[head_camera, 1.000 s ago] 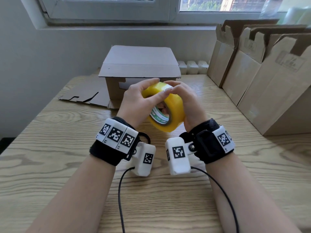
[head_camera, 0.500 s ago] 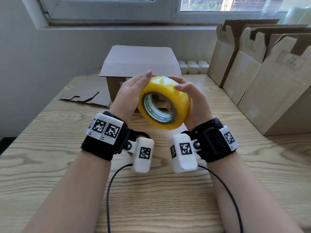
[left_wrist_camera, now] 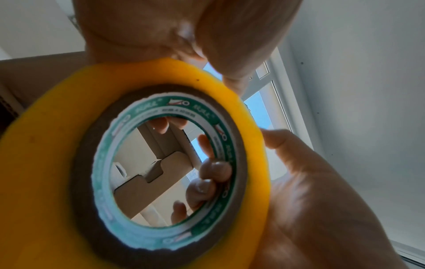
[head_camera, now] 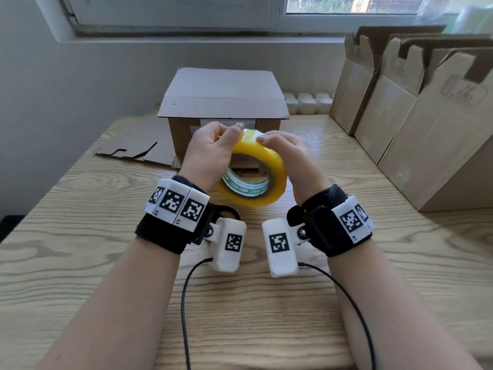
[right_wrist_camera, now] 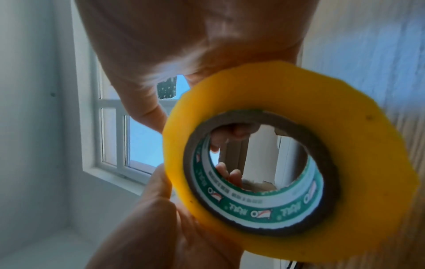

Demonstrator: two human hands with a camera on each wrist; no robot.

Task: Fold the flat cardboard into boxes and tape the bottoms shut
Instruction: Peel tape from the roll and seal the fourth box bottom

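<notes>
Folded box behind tape roll

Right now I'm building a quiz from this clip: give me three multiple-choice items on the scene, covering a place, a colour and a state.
1. Where is the tape roll?
A. flat on the table
B. held above the table
C. inside the box

2. What colour is the roll?
A. yellow
B. red
C. black

3. How does the folded box stand?
A. flaps spread open
C. crushed flat
B. top face closed

Key: B, both the left hand and right hand hold it up; A, its side shows yellow; B, its top lies flat.
</notes>
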